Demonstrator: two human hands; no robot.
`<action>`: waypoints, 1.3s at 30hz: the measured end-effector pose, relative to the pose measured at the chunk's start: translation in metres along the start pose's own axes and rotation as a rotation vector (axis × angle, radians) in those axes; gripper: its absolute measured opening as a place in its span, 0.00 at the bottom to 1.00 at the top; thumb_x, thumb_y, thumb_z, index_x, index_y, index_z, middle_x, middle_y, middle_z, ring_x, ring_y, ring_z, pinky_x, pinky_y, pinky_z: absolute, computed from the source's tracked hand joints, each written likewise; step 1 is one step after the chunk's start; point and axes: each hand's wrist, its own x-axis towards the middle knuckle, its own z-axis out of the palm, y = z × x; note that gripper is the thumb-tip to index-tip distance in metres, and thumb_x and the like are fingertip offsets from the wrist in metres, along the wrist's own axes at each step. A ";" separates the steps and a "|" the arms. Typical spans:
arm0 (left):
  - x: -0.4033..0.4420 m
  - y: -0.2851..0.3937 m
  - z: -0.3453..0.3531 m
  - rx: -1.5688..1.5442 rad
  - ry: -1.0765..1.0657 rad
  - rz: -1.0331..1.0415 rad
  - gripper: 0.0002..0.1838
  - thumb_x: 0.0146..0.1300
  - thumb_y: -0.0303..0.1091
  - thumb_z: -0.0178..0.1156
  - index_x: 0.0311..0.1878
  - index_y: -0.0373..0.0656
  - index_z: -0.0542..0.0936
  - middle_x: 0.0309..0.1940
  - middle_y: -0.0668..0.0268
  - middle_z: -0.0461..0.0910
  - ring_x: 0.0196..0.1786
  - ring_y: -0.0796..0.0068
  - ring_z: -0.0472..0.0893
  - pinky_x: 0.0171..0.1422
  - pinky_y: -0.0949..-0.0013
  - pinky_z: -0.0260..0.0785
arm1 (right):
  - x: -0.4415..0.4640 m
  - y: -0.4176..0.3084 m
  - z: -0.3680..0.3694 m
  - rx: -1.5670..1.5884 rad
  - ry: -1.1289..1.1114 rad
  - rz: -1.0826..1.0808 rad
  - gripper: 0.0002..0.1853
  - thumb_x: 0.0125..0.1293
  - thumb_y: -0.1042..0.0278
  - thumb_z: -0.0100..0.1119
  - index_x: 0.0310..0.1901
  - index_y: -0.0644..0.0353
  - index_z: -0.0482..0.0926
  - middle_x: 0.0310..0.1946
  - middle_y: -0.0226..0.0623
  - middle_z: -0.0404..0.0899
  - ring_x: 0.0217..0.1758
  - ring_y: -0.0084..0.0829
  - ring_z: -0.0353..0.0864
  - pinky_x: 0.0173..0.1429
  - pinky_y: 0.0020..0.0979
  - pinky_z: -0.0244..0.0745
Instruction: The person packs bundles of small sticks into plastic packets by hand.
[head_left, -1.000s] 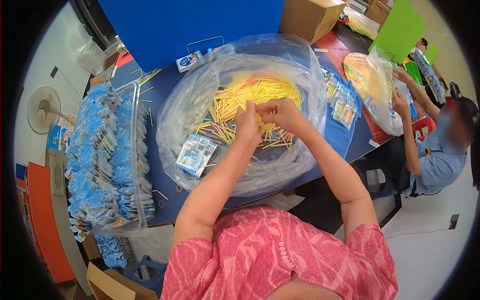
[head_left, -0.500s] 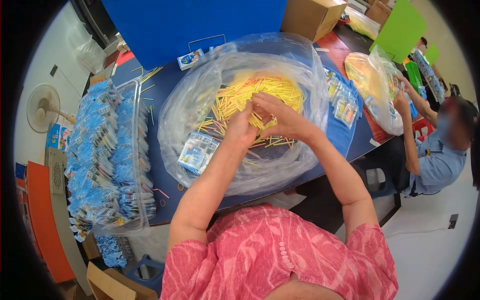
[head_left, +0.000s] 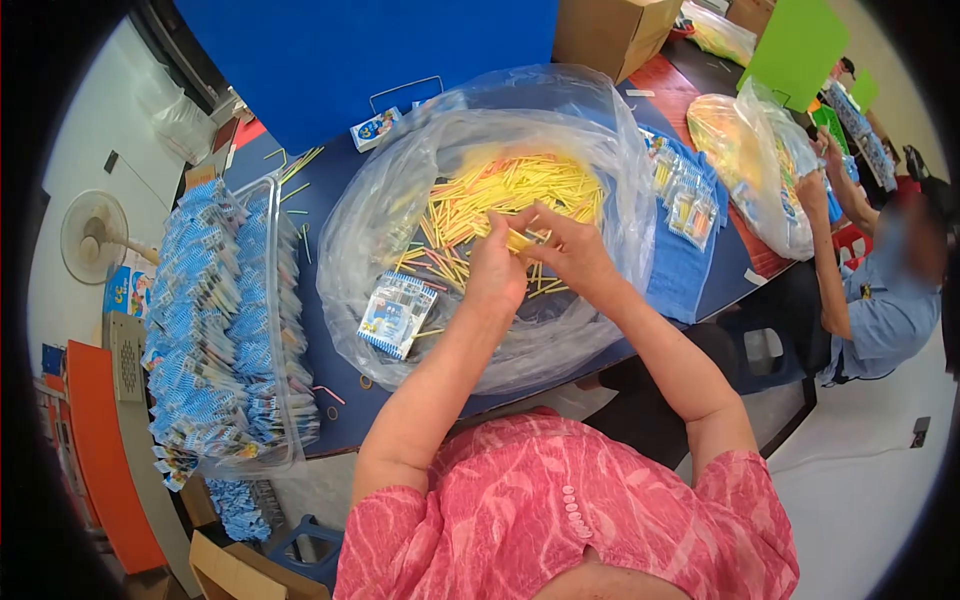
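Note:
A large clear plastic bag (head_left: 350, 230) lies opened on the table, holding a heap of thin yellow straws (head_left: 550, 185) with some pinkish ones. Above the near edge of the heap, my left hand (head_left: 497, 268) is closed around a small bunch of yellow straws (head_left: 518, 241). My right hand (head_left: 578, 258) meets it from the other side, thumb and fingers pinching the same bunch. Part of the bunch is hidden by the fingers. A blue-and-white printed packet (head_left: 397, 318) rests on the bag, left of my left forearm.
A clear bin (head_left: 290, 420) of blue packets (head_left: 195, 330) stands left. Packets (head_left: 690, 205) lie on a blue cloth (head_left: 685, 270) at right. A blue panel (head_left: 370, 50) and cardboard box (head_left: 610, 40) are behind. A co-worker (head_left: 880, 310) handles another bag (head_left: 770, 190) at far right.
My hands have drawn closer together around the bunch, with the right fingers now pinching it. The camera view has shifted slightly. The co-worker's hands have moved a little.

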 end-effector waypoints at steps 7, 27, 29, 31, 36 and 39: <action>0.004 0.017 -0.010 -0.024 0.079 0.086 0.17 0.75 0.44 0.43 0.49 0.38 0.70 0.59 0.53 0.73 0.60 0.58 0.73 0.69 0.52 0.62 | -0.003 0.022 -0.007 -0.391 0.126 -0.265 0.30 0.48 0.70 0.71 0.57 0.57 0.75 0.51 0.40 0.79 0.50 0.38 0.81 0.50 0.35 0.76; -0.043 0.001 -0.001 0.372 -0.184 -0.284 0.17 0.70 0.35 0.55 0.56 0.36 0.72 0.40 0.64 0.78 0.37 0.72 0.80 0.42 0.70 0.77 | -0.009 -0.013 -0.038 0.181 -0.423 -0.148 0.41 0.43 0.66 0.75 0.62 0.61 0.68 0.53 0.44 0.75 0.57 0.40 0.74 0.61 0.34 0.69; -0.046 0.001 -0.002 0.486 -0.192 -0.247 0.14 0.69 0.35 0.56 0.53 0.37 0.75 0.34 0.65 0.79 0.32 0.74 0.80 0.38 0.70 0.78 | -0.008 -0.006 -0.036 0.239 -0.397 -0.166 0.38 0.45 0.66 0.75 0.60 0.60 0.71 0.51 0.43 0.77 0.55 0.38 0.76 0.60 0.34 0.69; -0.046 0.006 -0.005 0.538 -0.234 -0.205 0.14 0.69 0.35 0.57 0.51 0.37 0.76 0.33 0.65 0.79 0.32 0.73 0.80 0.39 0.69 0.79 | -0.004 -0.002 -0.036 0.173 -0.168 -0.278 0.29 0.47 0.67 0.73 0.54 0.61 0.76 0.47 0.42 0.78 0.51 0.36 0.77 0.57 0.33 0.70; -0.050 0.012 -0.003 0.695 -0.312 -0.109 0.12 0.67 0.36 0.59 0.46 0.36 0.79 0.32 0.62 0.81 0.35 0.70 0.83 0.42 0.67 0.80 | -0.008 -0.003 -0.037 0.185 -0.115 -0.277 0.14 0.52 0.70 0.70 0.40 0.64 0.82 0.40 0.38 0.80 0.44 0.31 0.77 0.51 0.30 0.71; -0.051 0.014 -0.001 0.720 -0.319 -0.119 0.13 0.67 0.36 0.59 0.46 0.36 0.79 0.34 0.61 0.82 0.37 0.68 0.84 0.44 0.67 0.80 | -0.007 0.000 -0.036 0.266 -0.118 -0.248 0.10 0.52 0.72 0.69 0.37 0.64 0.82 0.36 0.36 0.80 0.43 0.29 0.77 0.49 0.28 0.70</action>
